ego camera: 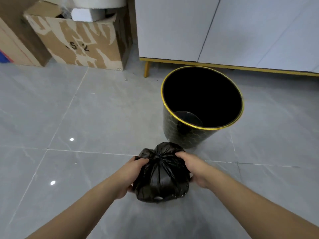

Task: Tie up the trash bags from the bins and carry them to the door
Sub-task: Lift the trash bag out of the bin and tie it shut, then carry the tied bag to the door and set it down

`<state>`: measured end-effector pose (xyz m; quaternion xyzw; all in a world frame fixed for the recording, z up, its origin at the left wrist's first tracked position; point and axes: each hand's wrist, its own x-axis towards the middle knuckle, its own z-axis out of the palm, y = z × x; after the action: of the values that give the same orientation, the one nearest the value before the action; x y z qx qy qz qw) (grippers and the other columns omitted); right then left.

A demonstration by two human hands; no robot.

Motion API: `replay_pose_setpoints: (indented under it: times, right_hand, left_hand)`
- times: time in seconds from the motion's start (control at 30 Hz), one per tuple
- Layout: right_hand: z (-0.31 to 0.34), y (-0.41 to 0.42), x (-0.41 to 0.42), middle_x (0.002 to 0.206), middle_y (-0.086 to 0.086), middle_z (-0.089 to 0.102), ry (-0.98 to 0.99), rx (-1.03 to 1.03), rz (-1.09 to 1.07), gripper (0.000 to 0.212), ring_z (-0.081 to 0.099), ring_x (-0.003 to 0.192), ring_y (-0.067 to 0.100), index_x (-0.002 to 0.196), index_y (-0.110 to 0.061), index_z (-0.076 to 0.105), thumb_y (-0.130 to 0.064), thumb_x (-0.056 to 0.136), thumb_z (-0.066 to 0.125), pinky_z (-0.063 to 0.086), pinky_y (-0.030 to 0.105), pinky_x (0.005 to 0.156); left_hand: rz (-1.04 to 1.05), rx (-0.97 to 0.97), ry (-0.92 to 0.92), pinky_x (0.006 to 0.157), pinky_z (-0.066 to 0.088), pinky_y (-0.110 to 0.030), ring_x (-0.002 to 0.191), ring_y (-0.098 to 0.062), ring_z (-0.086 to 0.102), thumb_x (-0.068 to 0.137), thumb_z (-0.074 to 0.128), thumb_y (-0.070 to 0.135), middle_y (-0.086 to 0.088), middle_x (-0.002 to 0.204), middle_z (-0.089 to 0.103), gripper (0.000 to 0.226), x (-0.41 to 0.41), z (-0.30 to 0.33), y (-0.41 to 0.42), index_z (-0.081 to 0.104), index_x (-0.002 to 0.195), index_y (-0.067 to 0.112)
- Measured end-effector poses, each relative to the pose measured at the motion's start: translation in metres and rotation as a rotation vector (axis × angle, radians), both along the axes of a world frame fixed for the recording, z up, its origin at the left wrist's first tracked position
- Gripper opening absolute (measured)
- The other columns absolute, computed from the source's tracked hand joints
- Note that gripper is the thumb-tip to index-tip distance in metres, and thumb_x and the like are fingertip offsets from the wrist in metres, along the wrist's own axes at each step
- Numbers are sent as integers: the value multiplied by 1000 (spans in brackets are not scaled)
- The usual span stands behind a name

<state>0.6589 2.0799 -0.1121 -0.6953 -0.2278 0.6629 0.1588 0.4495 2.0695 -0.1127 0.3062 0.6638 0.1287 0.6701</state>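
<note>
Evidently mid-tie:
Bag: black trash bag (pixel 161 176) out of bin (pixel 183 133), neck gathered for knotting.
Hands: left hand (pixel 133 173), right hand (pixel 193 165) gripping bag's sides, steadying it.

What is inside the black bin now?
The bin holds no liner: only its dark inner wall and part of the round bottom show. The rest of the inside is too dark to judge. The bag is outside, in both hands.
</note>
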Motion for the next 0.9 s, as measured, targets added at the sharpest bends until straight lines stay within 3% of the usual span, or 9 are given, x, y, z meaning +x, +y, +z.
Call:
replay_pose_setpoints:
  times: [0.1,0.27,0.37,0.47,0.57,0.67,0.77,0.87,0.9]
  right_hand:
    - [7,-6,41,88,1,71,-85,-13,-34,29,64,78,17,104,-20,66,-41,92,50,47,27,66]
    - [14,-24,114,51,-2,69,-104,-24,-217,26,64,41,12,85,-14,64,-34,94,49,42,16,33]
    - [29,-34,152,57,5,70,-112,-42,-367,27,66,49,18,84,-11,64,-30,94,49,46,19,37]
    - [74,-40,176,84,16,71,-98,-59,-519,28,67,74,30,94,-5,64,-28,94,48,54,32,59]
    - [157,-41,196,106,21,68,-99,-38,-622,34,65,93,35,113,-3,63,-27,93,48,54,42,83]
    - [266,-38,218,112,21,66,-108,-6,-702,39,64,100,36,120,-2,60,-27,91,49,51,47,94]
    - [398,-36,234,106,23,68,-89,55,-780,36,66,93,36,116,1,61,-24,92,50,55,41,82]
    - [544,-41,246,104,23,69,-59,137,-837,32,68,88,35,114,1,61,-20,92,50,55,35,67]
    - [592,-44,248,105,23,68,-58,165,-842,32,67,88,34,114,1,60,-20,92,50,55,33,65]
  left_hand:
    - [-225,-32,-22,67,60,-45,87,-22,70,89,51,42,2,93,75,26,43,12,6,65,107,28]
    - [-457,-94,-20,59,57,-40,84,-21,67,93,44,35,2,85,76,28,127,29,15,71,100,26]
    - [-464,-107,22,61,58,-42,81,-23,67,95,44,29,-4,85,73,29,179,47,24,69,103,18]
    - [-420,-130,54,53,56,-33,63,-23,70,94,46,25,-5,73,73,26,223,92,30,68,102,13]
    - [-394,-151,48,35,48,-24,41,-17,65,96,45,23,-3,55,70,23,256,166,35,65,93,12]
    - [-350,-131,18,41,52,-26,51,-21,69,97,48,23,-9,67,74,25,280,269,50,68,98,8]
    - [-283,-99,-11,66,60,-41,76,-32,73,97,49,25,-19,92,74,31,299,402,67,68,106,2]
    - [-315,21,22,76,58,-48,86,-36,70,95,50,26,-19,99,72,25,315,548,71,65,104,8]
    - [-319,94,21,72,58,-44,84,-33,69,94,51,25,-17,97,72,20,319,593,69,66,99,12]
